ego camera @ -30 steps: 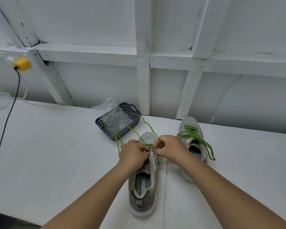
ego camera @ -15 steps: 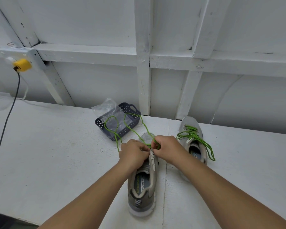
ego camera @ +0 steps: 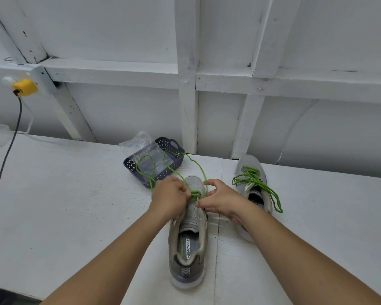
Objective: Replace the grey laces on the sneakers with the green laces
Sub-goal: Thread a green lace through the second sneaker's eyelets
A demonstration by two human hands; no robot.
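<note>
A grey sneaker [ego camera: 188,245] stands heel toward me in the middle of the white table [ego camera: 64,205]. A green lace [ego camera: 174,170] runs through its front eyelets and loops away over the basket. My left hand [ego camera: 168,198] grips the left side of the shoe's lacing area, with the lace running under its fingers. My right hand [ego camera: 221,199] pinches the lace at the right eyelets, thumb and fingers curled. A second grey sneaker [ego camera: 254,190] with a loose green lace [ego camera: 260,186] lies to the right, partly behind my right forearm.
A dark perforated basket [ego camera: 174,146] holding a clear plastic bag [ego camera: 141,146] sits just behind the near shoe. A white framed wall rises behind the table. At far left a black cable [ego camera: 5,159] hangs from a yellow plug [ego camera: 24,87].
Both hands have spread slightly apart across the shoe's lacing. The right hand moved to the right and its fingers opened up a little around the lace.
</note>
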